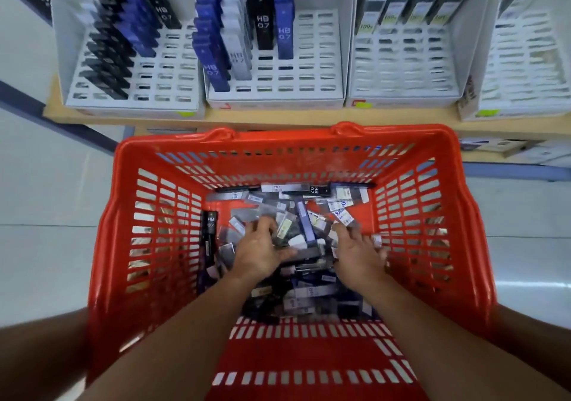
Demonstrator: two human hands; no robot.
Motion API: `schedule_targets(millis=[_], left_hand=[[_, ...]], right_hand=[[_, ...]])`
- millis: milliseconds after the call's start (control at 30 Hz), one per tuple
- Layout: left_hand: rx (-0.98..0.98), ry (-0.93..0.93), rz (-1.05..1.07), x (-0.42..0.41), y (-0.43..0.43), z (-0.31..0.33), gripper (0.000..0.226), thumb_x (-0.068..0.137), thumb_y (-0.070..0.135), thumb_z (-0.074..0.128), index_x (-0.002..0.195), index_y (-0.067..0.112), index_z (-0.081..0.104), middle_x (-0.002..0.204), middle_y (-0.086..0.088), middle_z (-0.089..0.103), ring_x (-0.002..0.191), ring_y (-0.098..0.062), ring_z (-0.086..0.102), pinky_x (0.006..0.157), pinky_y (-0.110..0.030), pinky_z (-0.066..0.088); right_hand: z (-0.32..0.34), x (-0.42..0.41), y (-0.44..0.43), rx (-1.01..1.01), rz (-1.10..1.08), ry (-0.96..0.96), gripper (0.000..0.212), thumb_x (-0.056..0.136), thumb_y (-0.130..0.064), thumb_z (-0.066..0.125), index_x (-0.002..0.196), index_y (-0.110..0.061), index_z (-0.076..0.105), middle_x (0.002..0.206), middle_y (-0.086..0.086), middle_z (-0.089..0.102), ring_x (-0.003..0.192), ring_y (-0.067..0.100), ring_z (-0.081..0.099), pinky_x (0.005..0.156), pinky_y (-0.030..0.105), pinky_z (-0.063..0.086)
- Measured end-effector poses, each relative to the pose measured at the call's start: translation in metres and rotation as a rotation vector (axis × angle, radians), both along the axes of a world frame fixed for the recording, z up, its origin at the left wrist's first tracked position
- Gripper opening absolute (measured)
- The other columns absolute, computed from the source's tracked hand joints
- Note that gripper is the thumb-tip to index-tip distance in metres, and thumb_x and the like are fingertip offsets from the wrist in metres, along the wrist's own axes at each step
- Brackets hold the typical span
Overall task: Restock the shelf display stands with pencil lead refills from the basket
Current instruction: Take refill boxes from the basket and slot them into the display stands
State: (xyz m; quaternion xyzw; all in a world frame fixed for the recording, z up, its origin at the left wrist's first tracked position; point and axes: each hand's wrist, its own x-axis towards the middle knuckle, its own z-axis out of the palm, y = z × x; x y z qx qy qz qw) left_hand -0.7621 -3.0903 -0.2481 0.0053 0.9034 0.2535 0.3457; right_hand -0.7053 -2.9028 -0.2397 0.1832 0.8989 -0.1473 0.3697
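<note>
Basket (129,246): red plastic, slotted walls, standing on the pale floor just in front of the shelf; two handles folded down at its far rim.
Refill packs in basket (309,295): loose heap of small flat packs, black, blue, white and clear, covering most of the bottom; near end of the bottom bare red.
Upright pack (210,230): black, marked "HB 0.7", leaning against the basket's left wall.
Left hand (259,251): palm down in the heap, fingers spread and slightly curled, tips touching packs; whether any pack is gripped, cannot tell.
Right hand (360,252): palm down on the right part of the heap, fingers spread, motion-blurred at the outer edge; grip on a pack, cannot tell.
Shelf (278,116): light wood edge, carrying four white slotted display stands side by side.
Left stand (173,91): black and blue packs in diagonal rows on its left half; right slots unfilled.
Middle stand (309,85): blue, white and black "HB 0.7" packs in its left columns; right columns unfilled.
Right stand (401,70): pale packs only along the back row.
Far-right stand (525,61): partly cut off, contents blurred.
</note>
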Motion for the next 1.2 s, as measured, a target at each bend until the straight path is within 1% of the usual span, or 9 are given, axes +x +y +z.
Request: schedule_targets(millis=[167,333,467,633,733,833,933,1067,1200], left_hand=[[0.074,-0.088,0.012,0.001,-0.011,0.004,0.055,0.070,0.050,0.079,0.110,0.028,0.049,0.110,0.003,0.055,0.097,-0.018,0.057,0.083,-0.031,0.049],[-0.010,-0.142,-0.313,0.015,-0.011,0.013,0.027,0.078,0.039,0.073,0.088,0.021,0.055,0.088,0.002,0.062,0.084,-0.019,0.060,0.069,-0.029,0.045],[0.272,-0.326,0.133,0.017,-0.009,0.034,0.009,0.087,0.022,0.069,0.080,0.020,0.064,0.077,0.003,0.066,0.068,-0.005,0.063,0.067,-0.026,0.053],[0.502,-0.370,0.330,-0.007,0.002,0.074,0.067,0.068,0.047,0.080,0.123,0.014,0.060,0.120,-0.002,0.066,0.109,-0.017,0.062,0.100,-0.042,0.045],[0.564,-0.314,0.294,-0.014,0.016,0.102,0.034,0.087,0.020,0.069,0.118,0.008,0.063,0.113,-0.005,0.070,0.100,-0.015,0.066,0.091,-0.032,0.050],[0.561,-0.160,0.281,-0.022,0.025,0.125,0.021,0.086,0.013,0.070,0.105,0.006,0.070,0.097,-0.007,0.073,0.092,-0.023,0.070,0.089,-0.045,0.054],[0.535,-0.002,0.348,-0.028,0.027,0.155,0.039,0.072,0.028,0.080,0.105,0.009,0.070,0.097,-0.010,0.072,0.089,-0.026,0.069,0.084,-0.050,0.056],[0.619,0.096,0.405,-0.033,0.032,0.190,0.017,0.081,0.013,0.074,0.097,0.017,0.068,0.090,-0.008,0.071,0.083,-0.025,0.069,0.080,-0.043,0.057],[0.721,0.129,0.422,-0.036,0.036,0.222,0.020,0.088,0.008,0.064,0.104,0.019,0.059,0.089,-0.010,0.072,0.076,-0.022,0.071,0.073,-0.041,0.058]], right_hand=[[-0.004,0.006,-0.003,-0.096,-0.073,0.025,0.046,0.090,-0.002,0.051,0.132,-0.016,0.035,0.117,0.012,0.063,0.103,0.030,0.060,0.086,0.038,0.047],[0.005,-0.012,0.003,-0.270,-0.205,0.088,0.023,0.102,-0.022,0.046,0.114,-0.004,0.054,0.099,0.015,0.066,0.087,0.030,0.064,0.068,0.031,0.046],[0.023,-0.021,0.004,-0.642,-0.764,0.069,0.023,0.094,-0.035,0.063,0.088,-0.015,0.056,0.068,0.005,0.051,0.051,0.015,0.046,0.053,0.033,0.042],[0.065,-0.035,-0.019,-0.949,-0.953,-0.051,0.075,0.062,-0.062,0.082,0.117,-0.017,0.058,0.083,-0.003,0.061,0.080,0.016,0.055,0.069,0.036,0.049],[0.076,-0.042,-0.032,-1.108,-1.010,-0.095,0.102,0.048,-0.066,0.090,0.136,-0.026,0.054,0.129,0.003,0.064,0.119,0.027,0.059,0.098,0.056,0.049],[0.102,-0.048,-0.032,-1.277,-1.068,-0.016,0.068,0.069,-0.050,0.083,0.124,-0.014,0.065,0.115,0.016,0.071,0.103,0.033,0.070,0.087,0.046,0.057],[0.121,-0.051,-0.028,-1.461,-1.088,0.033,0.056,0.079,-0.043,0.075,0.122,-0.009,0.066,0.113,0.019,0.071,0.102,0.033,0.070,0.083,0.044,0.057],[0.153,-0.056,-0.023,-1.626,-1.085,0.138,0.051,0.084,-0.035,0.072,0.124,-0.005,0.065,0.116,0.026,0.067,0.101,0.038,0.067,0.080,0.047,0.058],[0.177,-0.058,-0.016,-1.669,-1.024,0.215,0.022,0.087,-0.020,0.070,0.101,-0.004,0.074,0.094,0.017,0.070,0.073,0.025,0.067,0.063,0.036,0.059]])
